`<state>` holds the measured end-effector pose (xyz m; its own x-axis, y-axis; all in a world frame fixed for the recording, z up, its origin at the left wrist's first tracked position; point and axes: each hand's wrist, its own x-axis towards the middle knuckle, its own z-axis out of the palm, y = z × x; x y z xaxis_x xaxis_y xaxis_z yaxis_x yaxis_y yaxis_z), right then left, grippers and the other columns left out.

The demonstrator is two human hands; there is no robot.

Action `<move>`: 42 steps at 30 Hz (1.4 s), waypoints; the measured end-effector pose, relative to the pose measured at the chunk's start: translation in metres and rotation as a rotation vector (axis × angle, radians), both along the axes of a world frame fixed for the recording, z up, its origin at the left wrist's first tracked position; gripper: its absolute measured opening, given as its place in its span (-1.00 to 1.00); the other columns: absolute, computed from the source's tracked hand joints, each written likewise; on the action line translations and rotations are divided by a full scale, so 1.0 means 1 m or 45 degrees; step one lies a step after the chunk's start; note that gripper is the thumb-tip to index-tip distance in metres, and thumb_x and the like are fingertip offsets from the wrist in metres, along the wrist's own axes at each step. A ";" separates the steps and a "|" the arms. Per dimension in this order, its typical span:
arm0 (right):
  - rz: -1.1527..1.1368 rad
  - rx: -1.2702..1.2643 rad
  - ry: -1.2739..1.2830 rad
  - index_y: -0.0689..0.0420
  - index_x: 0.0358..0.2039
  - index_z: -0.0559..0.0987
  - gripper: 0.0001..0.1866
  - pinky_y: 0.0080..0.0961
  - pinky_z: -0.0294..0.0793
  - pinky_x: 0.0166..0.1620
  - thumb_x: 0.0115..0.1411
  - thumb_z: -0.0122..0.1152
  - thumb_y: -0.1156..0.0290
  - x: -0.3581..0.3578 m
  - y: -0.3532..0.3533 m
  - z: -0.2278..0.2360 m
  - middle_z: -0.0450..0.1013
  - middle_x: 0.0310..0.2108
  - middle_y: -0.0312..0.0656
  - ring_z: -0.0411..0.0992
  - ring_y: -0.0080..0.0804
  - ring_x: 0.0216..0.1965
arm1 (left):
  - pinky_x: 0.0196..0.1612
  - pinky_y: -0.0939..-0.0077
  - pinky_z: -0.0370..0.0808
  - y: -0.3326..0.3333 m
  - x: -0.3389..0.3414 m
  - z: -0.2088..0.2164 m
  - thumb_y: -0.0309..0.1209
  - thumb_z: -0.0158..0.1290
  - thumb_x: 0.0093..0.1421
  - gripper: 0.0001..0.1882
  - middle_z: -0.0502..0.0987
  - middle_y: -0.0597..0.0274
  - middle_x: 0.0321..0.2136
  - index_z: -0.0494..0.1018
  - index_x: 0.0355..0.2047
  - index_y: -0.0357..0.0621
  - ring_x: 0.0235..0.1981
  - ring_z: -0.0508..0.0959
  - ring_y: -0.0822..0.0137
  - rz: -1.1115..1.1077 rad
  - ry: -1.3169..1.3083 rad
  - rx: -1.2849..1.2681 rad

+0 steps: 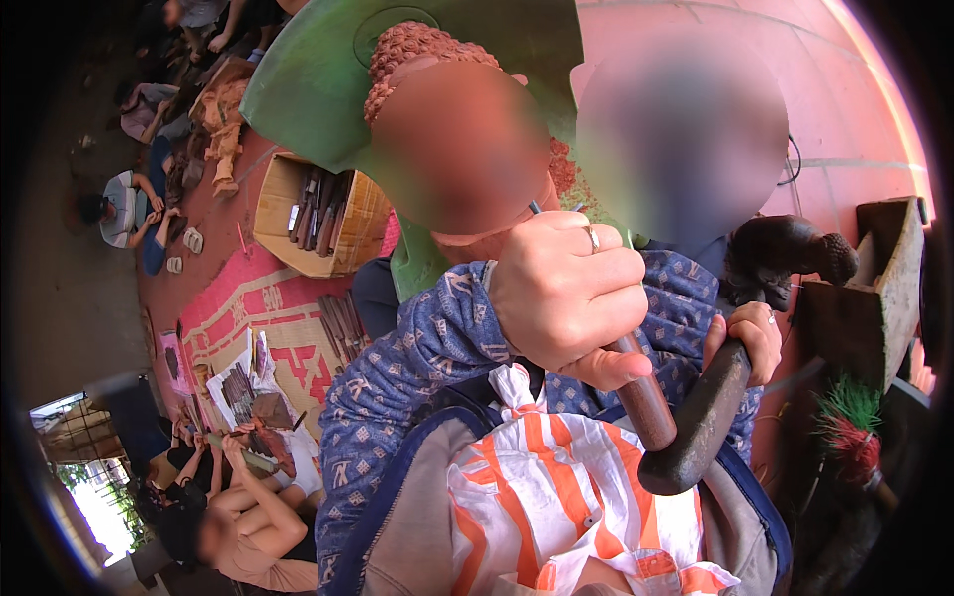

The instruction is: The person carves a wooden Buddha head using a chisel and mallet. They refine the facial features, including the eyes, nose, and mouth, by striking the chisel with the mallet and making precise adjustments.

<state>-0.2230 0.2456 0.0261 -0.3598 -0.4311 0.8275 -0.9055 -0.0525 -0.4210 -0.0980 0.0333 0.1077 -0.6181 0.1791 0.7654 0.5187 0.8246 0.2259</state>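
Observation:
My left hand is closed in a fist around a chisel with a brown wooden handle. Its thin metal shaft pokes out above the fist, toward a reddish-brown carved head with curled hair. The chisel's tip is hard to make out at the head's lower edge. In my right hand is a dark wooden mallet, rounded at its end. That end lies against or very near the butt of the chisel handle; I cannot tell which. The carved head rests on a green plastic chair.
A cardboard box of tools stands left, beside a pink patterned mat with more tools. At right are a dark carved figure, a wooden box and a green-and-red brush. Several people sit at far left.

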 end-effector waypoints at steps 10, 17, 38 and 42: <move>0.038 -0.074 -0.119 0.19 -0.66 0.33 -0.77 -0.51 0.26 -0.64 -0.27 0.25 0.64 0.005 0.002 -0.012 0.26 -0.77 -0.19 0.26 -0.38 -0.76 | -0.73 0.50 -0.07 0.006 0.003 -0.018 0.10 -0.28 0.25 -0.37 0.10 0.37 -0.79 0.15 -0.81 -0.08 -0.83 0.11 0.41 -0.036 0.043 -0.034; 0.040 -0.068 -0.174 0.18 -0.67 0.34 -0.77 -0.54 0.24 -0.64 -0.28 0.24 0.63 0.007 0.003 -0.012 0.26 -0.78 -0.20 0.26 -0.39 -0.76 | -0.72 0.49 -0.06 0.006 0.001 -0.018 0.10 -0.28 0.25 -0.37 0.13 0.36 -0.79 0.18 -0.80 -0.09 -0.83 0.12 0.41 -0.030 0.060 -0.032; 0.160 -0.130 -0.137 0.19 -0.62 0.34 -0.77 -0.52 0.25 -0.63 -0.26 0.25 0.62 0.014 0.014 -0.006 0.27 -0.77 -0.21 0.26 -0.40 -0.76 | -0.73 0.47 0.06 0.007 0.009 -0.011 0.12 -0.24 0.23 -0.38 0.17 0.34 -0.75 0.13 -0.81 -0.05 -0.78 0.22 0.38 -0.050 0.024 0.043; -0.081 0.028 -0.043 0.19 -0.61 0.33 -0.76 -0.48 0.28 -0.60 -0.26 0.23 0.66 0.019 0.016 0.006 0.28 -0.75 -0.19 0.26 -0.38 -0.74 | -0.74 0.47 0.10 0.007 0.011 -0.006 0.15 -0.26 0.23 -0.36 0.18 0.33 -0.76 0.14 -0.81 -0.06 -0.80 0.24 0.36 -0.053 0.013 0.130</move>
